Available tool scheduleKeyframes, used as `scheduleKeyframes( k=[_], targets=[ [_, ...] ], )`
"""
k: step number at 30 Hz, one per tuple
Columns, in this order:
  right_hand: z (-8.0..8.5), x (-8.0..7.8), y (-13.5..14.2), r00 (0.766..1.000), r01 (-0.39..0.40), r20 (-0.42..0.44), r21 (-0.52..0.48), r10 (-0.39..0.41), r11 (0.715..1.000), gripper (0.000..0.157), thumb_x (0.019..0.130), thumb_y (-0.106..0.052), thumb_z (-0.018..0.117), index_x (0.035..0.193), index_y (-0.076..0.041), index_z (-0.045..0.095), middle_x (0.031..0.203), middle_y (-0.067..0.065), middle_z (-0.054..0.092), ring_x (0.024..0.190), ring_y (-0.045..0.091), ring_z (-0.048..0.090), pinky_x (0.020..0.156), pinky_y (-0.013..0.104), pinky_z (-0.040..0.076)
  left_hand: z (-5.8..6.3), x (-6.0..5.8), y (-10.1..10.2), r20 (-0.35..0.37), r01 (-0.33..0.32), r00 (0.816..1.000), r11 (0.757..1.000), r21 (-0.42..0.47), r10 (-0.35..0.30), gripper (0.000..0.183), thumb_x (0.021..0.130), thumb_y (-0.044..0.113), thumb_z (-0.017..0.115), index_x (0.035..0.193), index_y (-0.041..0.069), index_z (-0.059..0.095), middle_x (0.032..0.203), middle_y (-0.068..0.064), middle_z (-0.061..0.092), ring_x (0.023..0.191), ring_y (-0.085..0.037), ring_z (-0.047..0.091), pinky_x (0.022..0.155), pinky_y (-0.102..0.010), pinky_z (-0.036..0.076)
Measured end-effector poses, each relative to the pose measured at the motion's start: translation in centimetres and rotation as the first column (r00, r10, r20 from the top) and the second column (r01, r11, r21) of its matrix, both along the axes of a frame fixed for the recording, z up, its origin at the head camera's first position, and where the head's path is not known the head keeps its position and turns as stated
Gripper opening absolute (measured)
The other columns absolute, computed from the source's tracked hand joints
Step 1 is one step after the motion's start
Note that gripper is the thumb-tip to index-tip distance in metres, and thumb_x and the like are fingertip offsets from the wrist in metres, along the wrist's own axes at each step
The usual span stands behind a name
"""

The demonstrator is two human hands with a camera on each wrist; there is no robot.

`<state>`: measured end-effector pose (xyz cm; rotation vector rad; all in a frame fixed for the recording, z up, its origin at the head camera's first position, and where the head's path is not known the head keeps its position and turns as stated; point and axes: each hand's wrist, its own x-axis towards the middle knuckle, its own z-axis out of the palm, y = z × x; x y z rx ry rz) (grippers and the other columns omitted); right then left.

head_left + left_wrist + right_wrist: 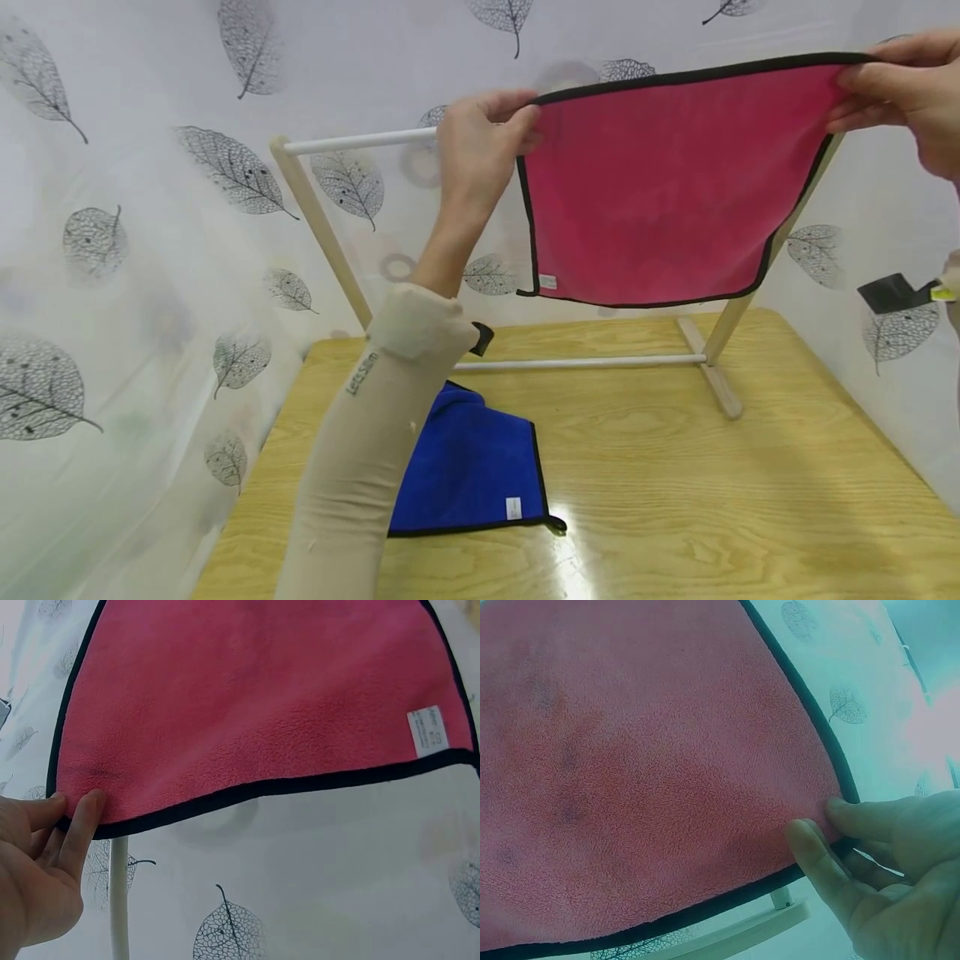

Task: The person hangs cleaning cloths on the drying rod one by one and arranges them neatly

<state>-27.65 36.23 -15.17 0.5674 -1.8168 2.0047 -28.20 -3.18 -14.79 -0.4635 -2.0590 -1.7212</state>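
A pink towel [667, 183] with black edging and a small white label hangs spread between my two hands, in front of the rack's top bar. My left hand [483, 142] pinches its upper left corner; the left wrist view shows that corner between thumb and fingers, with the label [428, 730] at another corner. My right hand [903, 96] pinches the upper right corner, and the right wrist view shows the fingertips on the plush pink cloth [667, 772]. On the table lies a blue towel [476, 467] with black edging, partly hidden behind my left forearm.
A rack with wooden legs [322, 225] and white bars [360, 142] stands on the wood-grain table [637, 492]. The pink towel covers part of its top bar and right leg. Behind hangs a white sheet [150, 75] printed with leaves.
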Motion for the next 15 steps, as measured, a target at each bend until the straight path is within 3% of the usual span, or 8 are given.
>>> scheduleKeyframes(
  k=[8, 15],
  targets=[
    [0.7, -0.6, 0.5, 0.999, -0.026, 0.022, -0.015, 0.026, 1.000, 0.016, 0.094, -0.004, 0.070, 0.108, 0.001, 0.076, 0.091, 0.007, 0.077, 0.066, 0.014, 0.076, 0.066, 0.018, 0.058, 0.8, -0.2, 0.4, -0.025, -0.014, 1.000, 1.000, -0.028, 0.013, 0.022, 0.098, 0.008, 0.071, 0.119, 0.003, 0.077, 0.102, -0.007, 0.078, 0.080, -0.011, 0.076, 0.073, -0.019, 0.059],
    [1.2, -1.4, 0.3, 0.997, -0.080, -0.022, -0.066, 0.079, 0.995, 0.022, 0.093, 0.002, 0.069, 0.114, 0.009, 0.073, 0.093, 0.012, 0.077, 0.070, 0.019, 0.076, 0.066, 0.022, 0.059, 1.0, -0.8, 0.4, -0.089, -0.026, 0.996, 0.999, -0.027, 0.024, 0.023, 0.100, 0.007, 0.068, 0.120, 0.002, 0.076, 0.109, -0.007, 0.078, 0.083, -0.011, 0.076, 0.076, -0.018, 0.058]
  ],
)
